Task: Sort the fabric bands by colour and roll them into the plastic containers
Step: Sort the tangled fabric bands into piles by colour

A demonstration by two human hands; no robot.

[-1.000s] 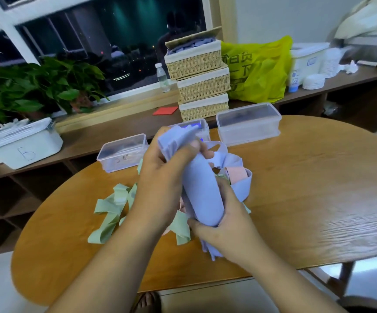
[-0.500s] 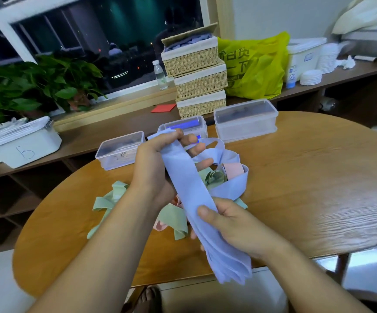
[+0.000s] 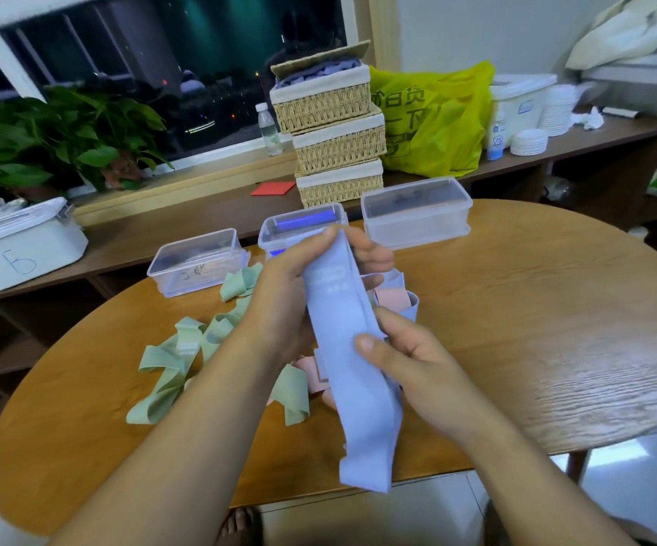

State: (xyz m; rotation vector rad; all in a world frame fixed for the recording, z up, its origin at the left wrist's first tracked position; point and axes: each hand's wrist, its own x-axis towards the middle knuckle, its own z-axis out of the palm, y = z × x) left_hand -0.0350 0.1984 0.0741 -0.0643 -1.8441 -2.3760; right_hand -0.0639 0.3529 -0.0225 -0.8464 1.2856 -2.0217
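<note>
Left hand (image 3: 283, 297) is pinching the top end of the lavender fabric band (image 3: 334, 309): thumb on the near face, fingers curled round behind. Right hand (image 3: 413, 368) is gripping the same band lower down, thumb pressing the front and fingers wrapping behind. The band is running flat between the two grips, held up above the wooden table (image 3: 535, 309). Its loose tail is hanging below the right hand, past the table's near edge.

Green bands (image 3: 177, 356) are lying in a loose heap on the table, left of the hands. Pink bands (image 3: 391, 299) are sitting under and behind the hands, partly hidden.

Three clear plastic containers are standing along the far side: left container (image 3: 200, 256), middle container (image 3: 303, 226) showing something blue inside, right container (image 3: 417, 216).
</note>
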